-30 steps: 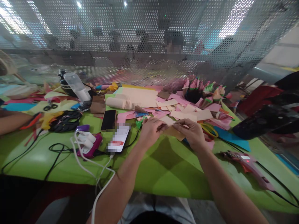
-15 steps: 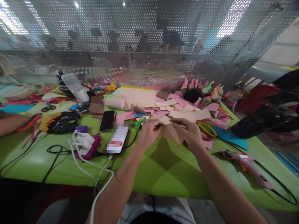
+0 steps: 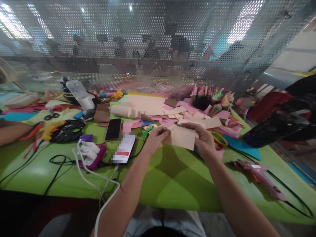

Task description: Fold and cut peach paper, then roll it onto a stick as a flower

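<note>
While the left hand (image 3: 157, 138) pinches cream paper (image 3: 182, 137), the right hand (image 3: 204, 141) grips its opposite edge.

A dark-screened phone (image 3: 113, 129) lies near a magenta power adapter (image 3: 101, 153).

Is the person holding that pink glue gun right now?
No, the glue gun lies on the green table, while the left hand and right hand hold cream paper.
</note>
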### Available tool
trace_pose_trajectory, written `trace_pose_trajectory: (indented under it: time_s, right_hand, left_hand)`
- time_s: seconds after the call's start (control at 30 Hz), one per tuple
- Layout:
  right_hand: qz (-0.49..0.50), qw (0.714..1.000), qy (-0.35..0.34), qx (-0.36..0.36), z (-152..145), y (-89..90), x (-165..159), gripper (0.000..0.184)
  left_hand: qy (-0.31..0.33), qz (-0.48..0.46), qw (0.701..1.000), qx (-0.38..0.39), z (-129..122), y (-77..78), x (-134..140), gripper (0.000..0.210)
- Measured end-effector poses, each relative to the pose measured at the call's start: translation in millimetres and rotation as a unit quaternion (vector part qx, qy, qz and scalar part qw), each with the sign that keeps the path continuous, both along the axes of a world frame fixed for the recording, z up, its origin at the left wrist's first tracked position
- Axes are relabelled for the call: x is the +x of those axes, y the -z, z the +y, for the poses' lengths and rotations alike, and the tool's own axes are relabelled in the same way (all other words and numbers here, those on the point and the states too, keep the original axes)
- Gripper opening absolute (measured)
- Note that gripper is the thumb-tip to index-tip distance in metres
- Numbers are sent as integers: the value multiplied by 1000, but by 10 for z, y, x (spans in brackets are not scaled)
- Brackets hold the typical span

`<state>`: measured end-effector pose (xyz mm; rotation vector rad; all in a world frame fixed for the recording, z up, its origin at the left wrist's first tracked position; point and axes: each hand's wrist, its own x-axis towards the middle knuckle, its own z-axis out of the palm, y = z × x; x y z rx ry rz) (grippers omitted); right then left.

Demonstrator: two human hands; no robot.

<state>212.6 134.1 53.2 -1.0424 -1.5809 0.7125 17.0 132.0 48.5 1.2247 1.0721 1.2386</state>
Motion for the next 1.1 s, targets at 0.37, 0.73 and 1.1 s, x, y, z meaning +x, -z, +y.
trace_pose_trajectory:
  time_s: [0.37,0.73,1.1]
  right_hand:
    - [-104,984,28,142,-81,-73,-91,16]
    - [-210,948,77,226,-76,32,-105,21]
    - [-257,929,45,260,-66,77,-134,39]
  left_hand:
    - [67,15,997,-20,0,122,66,31]
    - [-25,7,1000,13,39,159,82,23]
    - [-59,-56,997,-7,63,228,108,19]
